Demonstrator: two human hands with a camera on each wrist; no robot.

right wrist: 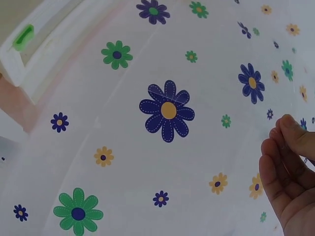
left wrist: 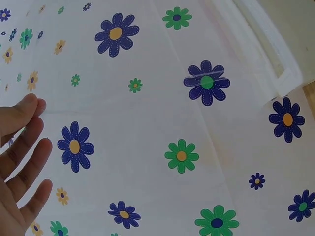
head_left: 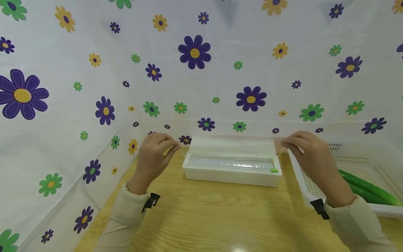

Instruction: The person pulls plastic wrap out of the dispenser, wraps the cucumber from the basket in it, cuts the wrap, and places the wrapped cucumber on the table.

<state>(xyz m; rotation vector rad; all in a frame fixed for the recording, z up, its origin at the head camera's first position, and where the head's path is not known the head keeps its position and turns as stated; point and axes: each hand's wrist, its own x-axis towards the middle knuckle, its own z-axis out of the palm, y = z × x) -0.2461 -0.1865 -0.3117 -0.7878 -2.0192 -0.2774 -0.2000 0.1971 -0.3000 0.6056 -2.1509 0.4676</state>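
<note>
A white cling film box (head_left: 231,178) lies on the table with its lid (head_left: 233,145) raised at the back. Inside it is a roll of clear cling film (head_left: 233,163), and a green slider (head_left: 274,170) sits at the box's right end. Left of the box, my left hand (head_left: 155,157) pinches the film's edge between thumb and forefinger. On the other side my right hand (head_left: 310,159) pinches the film likewise. The sheet between them is almost invisible; only faint glints and creases show in both wrist views.
To the right stands a white perforated basket (head_left: 299,178) with green cucumbers (head_left: 368,187) in it. A white flower-printed sheet (head_left: 220,80) hangs behind the table and along the left. Wood-grain tabletop (head_left: 214,217) extends in front of the box.
</note>
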